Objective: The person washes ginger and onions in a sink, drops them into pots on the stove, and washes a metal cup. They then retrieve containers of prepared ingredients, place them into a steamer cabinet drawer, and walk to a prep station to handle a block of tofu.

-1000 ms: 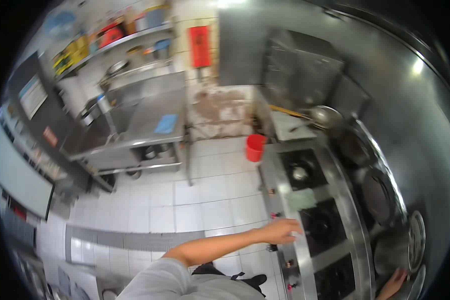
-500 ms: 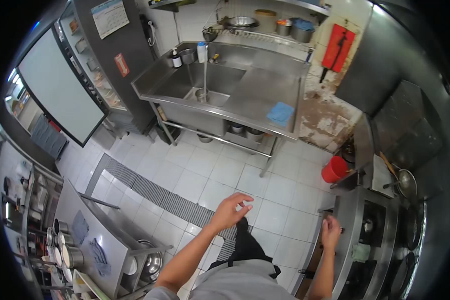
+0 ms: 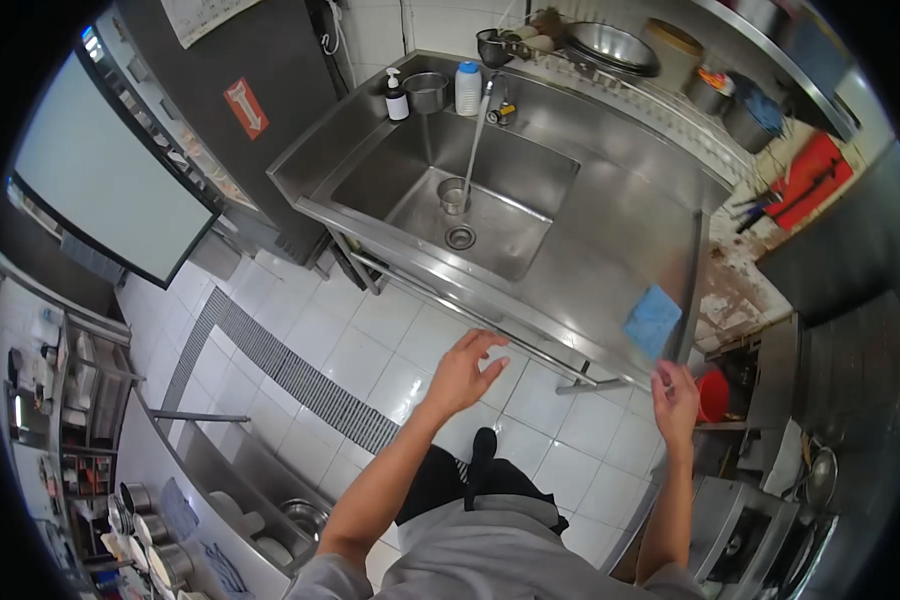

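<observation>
My left hand [image 3: 465, 372] hangs in the air before the steel sink [image 3: 400, 230], fingers loosely bent, thumb apart, holding nothing. Near the sink unit's front right corner is my right hand [image 3: 676, 402], fingers slightly curled and apart, with nothing seen in it. Whether it touches the edge I cannot tell. Just beyond it, a folded blue cloth [image 3: 653, 318] lies on the steel drainboard [image 3: 610, 240]. Water runs from the faucet [image 3: 488, 90] into a small metal container [image 3: 454, 196] standing in the basin beside the drain [image 3: 460, 237].
A pump bottle [image 3: 397, 100], a metal pot [image 3: 427, 92] and a white bottle with blue cap [image 3: 468, 90] stand behind the basin. A red bucket [image 3: 712, 395] is at right, beside the stove [image 3: 740, 535]. A steel table [image 3: 160, 440] with pots stands left.
I have moved forward, so the sink and blue cloth appear closer and larger. My right hand has come up beside the sink's front right corner. Water is still running.
</observation>
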Tool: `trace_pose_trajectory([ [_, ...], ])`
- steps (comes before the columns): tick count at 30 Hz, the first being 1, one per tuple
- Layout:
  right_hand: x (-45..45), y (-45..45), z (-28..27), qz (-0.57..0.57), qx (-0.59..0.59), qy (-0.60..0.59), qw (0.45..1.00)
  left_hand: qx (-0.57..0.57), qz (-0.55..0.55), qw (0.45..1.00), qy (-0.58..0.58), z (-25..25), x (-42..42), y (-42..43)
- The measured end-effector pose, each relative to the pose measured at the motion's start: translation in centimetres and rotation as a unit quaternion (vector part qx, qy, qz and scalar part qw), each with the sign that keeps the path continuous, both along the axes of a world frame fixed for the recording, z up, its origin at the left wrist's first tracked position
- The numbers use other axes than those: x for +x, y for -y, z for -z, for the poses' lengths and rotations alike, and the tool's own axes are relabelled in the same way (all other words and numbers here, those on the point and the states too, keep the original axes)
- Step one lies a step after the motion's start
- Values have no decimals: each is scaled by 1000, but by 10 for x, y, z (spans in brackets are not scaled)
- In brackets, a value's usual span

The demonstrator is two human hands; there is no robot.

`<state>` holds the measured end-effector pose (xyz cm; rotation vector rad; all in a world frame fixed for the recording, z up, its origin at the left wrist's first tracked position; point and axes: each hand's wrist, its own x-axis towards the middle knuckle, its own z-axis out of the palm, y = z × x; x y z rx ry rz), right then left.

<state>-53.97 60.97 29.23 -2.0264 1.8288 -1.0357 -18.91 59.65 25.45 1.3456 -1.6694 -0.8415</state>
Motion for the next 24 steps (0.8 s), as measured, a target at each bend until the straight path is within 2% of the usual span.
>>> trace_pose_trajectory([
  [5,120,139,-16,-96,-1,5,995,6,2,1000,28,46,69,156],
  [6,147,166,-14,-117,4,24,993,33,6,997,76,62,85,197],
  [7,172,190,-8,-136,10,44,990,60,11,990,125,82,100,236],
  [8,194,214,1,-134,13,41,990,63,13,990,122,108,113,276],
  [10,237,269,15,-190,-26,4,981,35,29,974,220,164,134,360],
  [11,260,299,17,-183,6,7,983,32,31,975,218,185,143,404],
  [12,282,322,17,-172,45,10,984,94,37,955,279,206,147,438],
  [13,304,352,20,-177,33,24,983,155,43,927,338,226,152,471],
  [14,325,391,22,-184,13,38,982,153,42,929,334,245,159,505],
  [17,386,513,24,-207,-14,19,978,186,46,903,385,315,168,567],
  [19,425,610,41,-226,-64,13,972,39,-26,914,404,363,169,583],
  [20,443,660,52,-254,-98,20,962,42,-21,915,400,373,170,591],
  [22,478,747,67,-270,-99,-29,957,162,112,874,445,388,176,597],
  [24,504,826,102,-272,-45,-152,949,138,118,905,385,419,171,579],
])
